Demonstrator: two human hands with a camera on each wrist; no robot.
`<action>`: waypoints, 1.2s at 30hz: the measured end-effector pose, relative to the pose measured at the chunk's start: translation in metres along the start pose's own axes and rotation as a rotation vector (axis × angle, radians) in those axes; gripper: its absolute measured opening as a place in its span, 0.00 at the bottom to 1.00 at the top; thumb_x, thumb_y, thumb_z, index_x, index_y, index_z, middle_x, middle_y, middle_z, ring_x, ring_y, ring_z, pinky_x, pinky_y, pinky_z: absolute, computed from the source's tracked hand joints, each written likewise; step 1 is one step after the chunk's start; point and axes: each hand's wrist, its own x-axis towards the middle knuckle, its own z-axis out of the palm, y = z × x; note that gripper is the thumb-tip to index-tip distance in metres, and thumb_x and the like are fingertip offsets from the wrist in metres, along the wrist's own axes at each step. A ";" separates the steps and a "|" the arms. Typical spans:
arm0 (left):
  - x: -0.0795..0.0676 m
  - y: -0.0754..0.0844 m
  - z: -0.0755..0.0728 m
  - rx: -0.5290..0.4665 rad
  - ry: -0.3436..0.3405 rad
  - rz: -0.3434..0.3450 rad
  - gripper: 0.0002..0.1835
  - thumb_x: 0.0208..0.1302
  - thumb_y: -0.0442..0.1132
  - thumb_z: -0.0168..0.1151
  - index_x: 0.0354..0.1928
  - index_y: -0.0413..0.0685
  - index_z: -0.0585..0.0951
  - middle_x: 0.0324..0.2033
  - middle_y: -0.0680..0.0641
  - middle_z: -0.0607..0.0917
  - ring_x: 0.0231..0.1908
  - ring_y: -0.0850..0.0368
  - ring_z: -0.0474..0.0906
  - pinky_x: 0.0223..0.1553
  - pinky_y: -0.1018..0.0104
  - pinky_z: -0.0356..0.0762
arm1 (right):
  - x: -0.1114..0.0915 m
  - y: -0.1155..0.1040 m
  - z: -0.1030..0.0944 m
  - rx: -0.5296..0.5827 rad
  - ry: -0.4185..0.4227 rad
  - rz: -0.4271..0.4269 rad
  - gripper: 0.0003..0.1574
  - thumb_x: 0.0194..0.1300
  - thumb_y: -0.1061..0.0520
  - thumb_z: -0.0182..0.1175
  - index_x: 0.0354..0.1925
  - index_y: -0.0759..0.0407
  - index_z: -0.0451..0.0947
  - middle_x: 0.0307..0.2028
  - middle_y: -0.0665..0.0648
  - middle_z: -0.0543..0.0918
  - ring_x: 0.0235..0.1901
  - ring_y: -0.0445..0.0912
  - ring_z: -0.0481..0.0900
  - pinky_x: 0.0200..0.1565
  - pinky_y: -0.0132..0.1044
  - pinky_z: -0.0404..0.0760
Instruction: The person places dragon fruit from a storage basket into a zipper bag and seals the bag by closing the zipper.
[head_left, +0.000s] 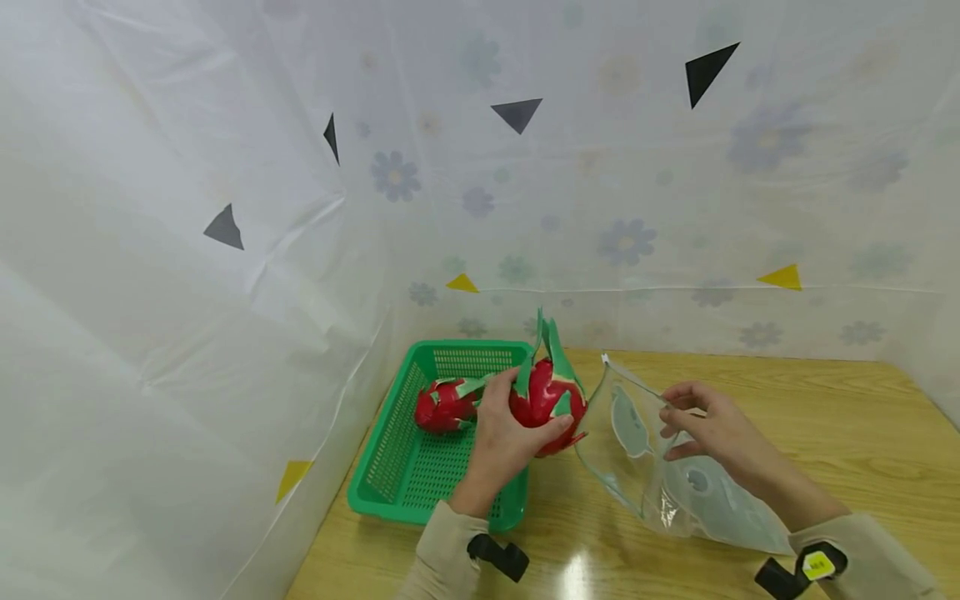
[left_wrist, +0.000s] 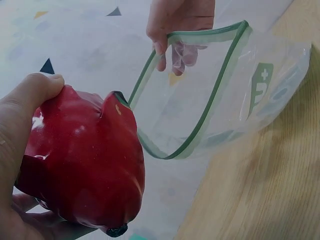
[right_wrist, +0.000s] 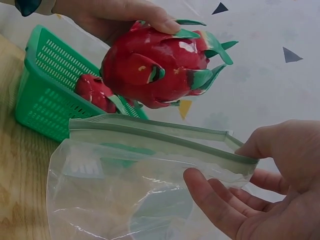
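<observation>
My left hand (head_left: pixel 502 433) grips a red dragon fruit (head_left: pixel 547 404) with green leaf tips, held up beside the basket's right edge. A clear zip bag (head_left: pixel 622 433) with a green-edged mouth hangs from my right hand (head_left: pixel 705 425), which pinches its rim between thumb and fingers. In the left wrist view the bag's mouth (left_wrist: pixel 192 95) gapes towards the dragon fruit (left_wrist: pixel 87 155). The right wrist view has the held dragon fruit (right_wrist: pixel 155 65) just above the bag's rim, outside it. A second dragon fruit (head_left: pixel 444 406) lies in the green basket (head_left: pixel 367 492).
The basket stands at the left of the wooden table (head_left: pixel 825 417), close to the white plastic sheeting (head_left: pixel 187 375). Sheeting with flower prints and black and yellow triangles also rises behind the table. The bag's lower part lies towards the right on the tabletop.
</observation>
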 end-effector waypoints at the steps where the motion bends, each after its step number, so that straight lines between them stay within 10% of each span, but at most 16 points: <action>1: 0.000 0.000 0.001 -0.008 0.001 -0.001 0.44 0.52 0.57 0.75 0.68 0.52 0.68 0.61 0.50 0.74 0.55 0.53 0.75 0.43 0.63 0.85 | 0.000 0.000 0.000 -0.001 0.002 0.003 0.29 0.76 0.52 0.53 0.63 0.70 0.58 0.51 0.67 0.70 0.41 0.48 0.81 0.38 0.47 0.87; 21: -0.002 0.006 0.013 -0.199 -0.076 -0.113 0.46 0.53 0.52 0.74 0.71 0.56 0.62 0.61 0.49 0.73 0.53 0.53 0.74 0.41 0.60 0.85 | 0.000 0.002 0.003 0.019 0.010 -0.015 0.27 0.76 0.55 0.51 0.63 0.71 0.58 0.52 0.68 0.69 0.40 0.44 0.81 0.38 0.45 0.87; 29: 0.000 0.007 0.021 -0.337 -0.083 -0.186 0.50 0.52 0.52 0.76 0.73 0.76 0.56 0.65 0.50 0.67 0.59 0.50 0.72 0.43 0.55 0.85 | -0.001 0.002 0.005 0.038 0.007 -0.024 0.26 0.76 0.55 0.52 0.61 0.70 0.58 0.50 0.66 0.69 0.41 0.48 0.81 0.38 0.46 0.87; 36: -0.005 0.008 0.020 -0.358 -0.108 -0.259 0.54 0.53 0.56 0.73 0.77 0.53 0.55 0.66 0.48 0.70 0.60 0.49 0.72 0.46 0.52 0.85 | -0.001 0.003 0.005 0.036 0.011 -0.038 0.25 0.76 0.55 0.52 0.61 0.70 0.59 0.50 0.68 0.69 0.41 0.49 0.81 0.37 0.47 0.87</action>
